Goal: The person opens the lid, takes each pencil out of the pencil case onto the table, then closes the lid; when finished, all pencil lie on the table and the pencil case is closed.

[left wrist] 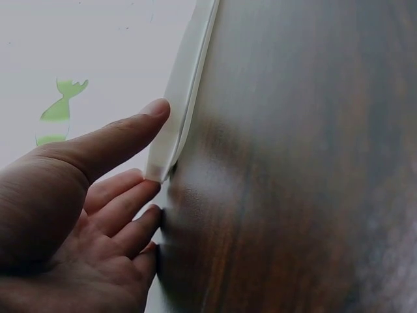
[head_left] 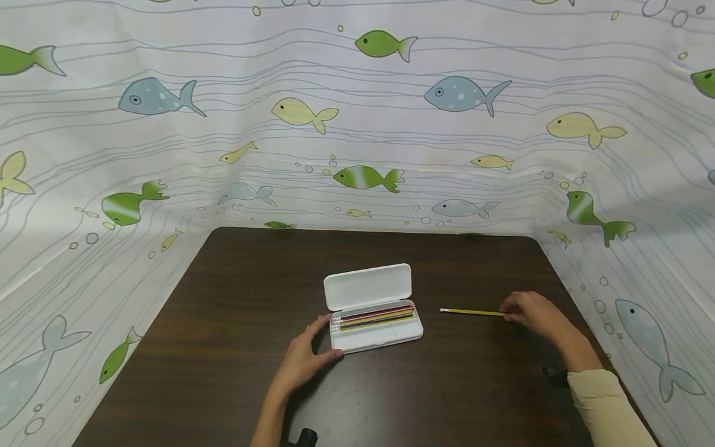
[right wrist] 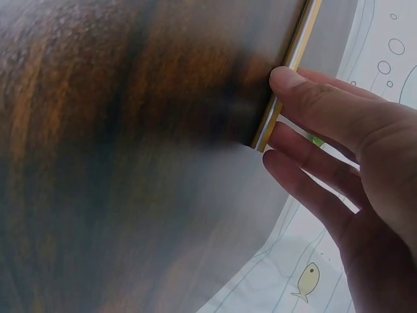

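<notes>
A white pencil case (head_left: 377, 340) lies on the dark table with its lid (head_left: 368, 288) raised at the back. Several pencils (head_left: 375, 315), in red, yellow and dark tones, lie side by side inside. My left hand (head_left: 300, 360) holds the case's left end, thumb at the front corner and fingers at the back one. The left wrist view shows the thumb (left wrist: 140, 124) against the case wall (left wrist: 179, 98). To the right of the case, my right hand (head_left: 533, 313) pinches the right end of a yellow pencil (head_left: 472, 311), whose white-tipped end points at the case.
The dark wooden tabletop (head_left: 234, 298) extends all round the case. A white fish-print cloth (head_left: 313, 155) rises along the back and both sides of the table; its right side runs close to the right arm.
</notes>
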A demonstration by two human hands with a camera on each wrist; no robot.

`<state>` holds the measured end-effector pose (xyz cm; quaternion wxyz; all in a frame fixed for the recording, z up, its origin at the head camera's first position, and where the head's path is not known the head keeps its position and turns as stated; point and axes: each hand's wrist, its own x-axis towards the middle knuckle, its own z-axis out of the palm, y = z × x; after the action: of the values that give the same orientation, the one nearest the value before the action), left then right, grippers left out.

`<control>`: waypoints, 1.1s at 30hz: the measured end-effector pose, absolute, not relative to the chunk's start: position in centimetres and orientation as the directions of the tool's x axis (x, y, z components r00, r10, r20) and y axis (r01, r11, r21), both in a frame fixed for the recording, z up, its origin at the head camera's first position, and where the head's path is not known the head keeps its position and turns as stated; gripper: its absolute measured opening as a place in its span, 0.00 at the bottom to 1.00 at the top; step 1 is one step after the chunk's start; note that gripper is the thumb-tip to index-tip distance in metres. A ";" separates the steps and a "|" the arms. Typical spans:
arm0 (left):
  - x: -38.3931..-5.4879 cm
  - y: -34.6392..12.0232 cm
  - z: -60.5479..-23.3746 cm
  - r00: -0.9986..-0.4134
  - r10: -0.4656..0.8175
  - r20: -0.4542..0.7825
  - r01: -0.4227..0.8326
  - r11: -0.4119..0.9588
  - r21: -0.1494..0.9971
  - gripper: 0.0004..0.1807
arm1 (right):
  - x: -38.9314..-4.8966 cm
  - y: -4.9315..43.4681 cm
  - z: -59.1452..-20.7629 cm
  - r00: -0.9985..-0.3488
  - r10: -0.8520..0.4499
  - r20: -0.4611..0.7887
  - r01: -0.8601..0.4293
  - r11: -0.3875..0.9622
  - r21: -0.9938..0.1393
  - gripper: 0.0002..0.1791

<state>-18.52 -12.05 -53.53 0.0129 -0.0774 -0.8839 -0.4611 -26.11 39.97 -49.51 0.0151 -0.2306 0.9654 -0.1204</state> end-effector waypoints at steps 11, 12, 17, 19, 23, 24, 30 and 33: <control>-18.5 -11.8 -53.3 -0.984 0.145 0.103 0.166 0.548 0.820 0.44 | -26.0 40.6 -40.5 -0.885 -0.386 0.261 -0.443 0.872 -0.210 0.08; -18.5 -11.8 -53.2 -0.984 0.141 0.105 0.166 0.546 0.821 0.44 | -26.1 40.4 -38.9 -0.884 -0.371 0.285 -0.431 0.882 -0.190 0.08; -18.6 -12.0 -52.9 -0.985 0.131 0.109 0.164 0.551 0.818 0.44 | -26.9 38.2 -35.0 -0.844 -0.422 0.330 -0.481 0.869 -0.116 0.07; -18.6 -12.1 -52.9 -0.985 0.134 0.110 0.167 0.562 0.810 0.44 | -27.6 36.7 -35.5 -0.825 -0.459 0.330 -0.518 0.848 -0.115 0.07; -18.6 -12.2 -53.2 -0.985 0.128 0.115 0.168 0.570 0.804 0.44 | -28.9 31.5 -38.3 -0.809 -0.513 0.288 -0.569 0.805 -0.164 0.06; -18.6 -12.2 -53.4 -0.985 0.126 0.117 0.168 0.571 0.804 0.44 | -29.1 29.7 -39.1 -0.800 -0.531 0.279 -0.587 0.789 -0.179 0.06; -18.2 -12.1 -54.1 -0.984 0.136 0.118 0.175 0.570 0.803 0.43 | -29.4 18.8 -43.2 -0.723 -0.665 0.186 -0.686 0.659 -0.309 0.07; -18.2 -12.1 -54.0 -0.982 0.140 0.124 0.182 0.569 0.802 0.43 | -29.2 15.5 -44.3 -0.687 -0.709 0.156 -0.711 0.614 -0.341 0.06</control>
<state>-18.22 -12.08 -54.04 0.0235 -0.0909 -0.8853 -0.4555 -29.16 15.48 -44.35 -0.0026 -0.3954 0.8984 -0.1910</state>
